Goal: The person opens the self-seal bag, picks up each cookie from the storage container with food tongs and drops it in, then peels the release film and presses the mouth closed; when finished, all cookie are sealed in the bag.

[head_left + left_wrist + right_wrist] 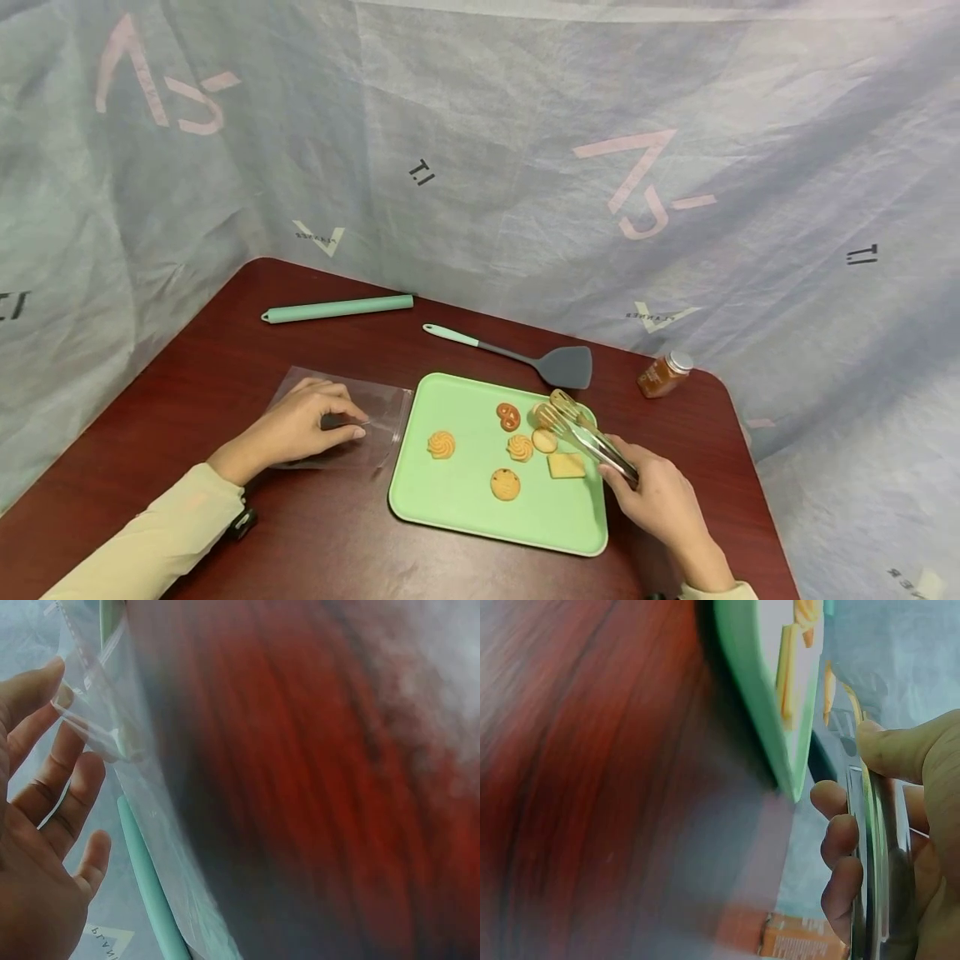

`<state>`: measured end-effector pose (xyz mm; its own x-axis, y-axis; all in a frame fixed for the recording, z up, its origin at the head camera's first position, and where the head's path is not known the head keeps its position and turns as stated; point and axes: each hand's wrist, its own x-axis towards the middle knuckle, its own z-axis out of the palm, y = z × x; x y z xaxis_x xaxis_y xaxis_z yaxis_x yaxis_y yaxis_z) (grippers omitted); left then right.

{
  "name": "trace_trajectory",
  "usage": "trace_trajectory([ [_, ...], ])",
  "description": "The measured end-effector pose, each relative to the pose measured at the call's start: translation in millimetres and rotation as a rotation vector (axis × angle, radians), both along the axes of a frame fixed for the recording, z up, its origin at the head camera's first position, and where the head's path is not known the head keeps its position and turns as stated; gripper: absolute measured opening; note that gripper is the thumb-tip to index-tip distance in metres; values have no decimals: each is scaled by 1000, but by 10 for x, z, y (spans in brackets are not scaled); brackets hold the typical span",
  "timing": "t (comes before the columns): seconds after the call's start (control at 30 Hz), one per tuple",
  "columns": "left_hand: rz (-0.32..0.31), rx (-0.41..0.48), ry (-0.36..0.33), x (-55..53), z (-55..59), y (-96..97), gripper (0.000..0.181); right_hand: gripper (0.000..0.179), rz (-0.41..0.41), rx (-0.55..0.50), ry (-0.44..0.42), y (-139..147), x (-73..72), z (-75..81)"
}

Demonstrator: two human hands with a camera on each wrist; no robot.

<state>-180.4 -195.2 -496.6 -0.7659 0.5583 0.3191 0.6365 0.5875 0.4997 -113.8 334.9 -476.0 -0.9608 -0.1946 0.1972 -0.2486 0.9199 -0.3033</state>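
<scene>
My left hand (pixel 311 421) pinches the edge of a clear zip bag (pixel 124 720) between thumb and index finger, the other fingers loosely bent. The bag lies beside a light green tray (pixel 465 521). My right hand (pixel 660 492) grips metal tongs (pixel 600 446) whose tips are over the tray's far right corner. At the tips are a round biscuit (pixel 545 415) and another biscuit (pixel 562 400); whether the tongs clasp either, I cannot tell. Also on the tray are swirl biscuits (pixel 441 444), a pretzel (pixel 508 417), a square cracker (pixel 566 465) and round biscuits (pixel 506 484).
Beyond the tray lies a spatula with a dark grey head (pixel 566 367). A mint-green rod (pixel 337 308) lies along the back left. A spice jar (pixel 664 374) with a silver lid stands near the back right corner. Grey sheeting (pixel 487 167) hangs behind the dark red table (pixel 322 533).
</scene>
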Motion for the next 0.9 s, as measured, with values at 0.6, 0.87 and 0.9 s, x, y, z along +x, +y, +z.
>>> trace_trajectory([
  [0.6,-2,19,13,8,-9,7,16,48,230,-23,48,-815,-224,0],
  [0.87,-1,31,27,19,8,-2,16,45,399,-29,60,-1315,-285,17],
  [0.9,-2,33,30,19,11,0,16,45,411,-20,62,-1368,-293,18],
])
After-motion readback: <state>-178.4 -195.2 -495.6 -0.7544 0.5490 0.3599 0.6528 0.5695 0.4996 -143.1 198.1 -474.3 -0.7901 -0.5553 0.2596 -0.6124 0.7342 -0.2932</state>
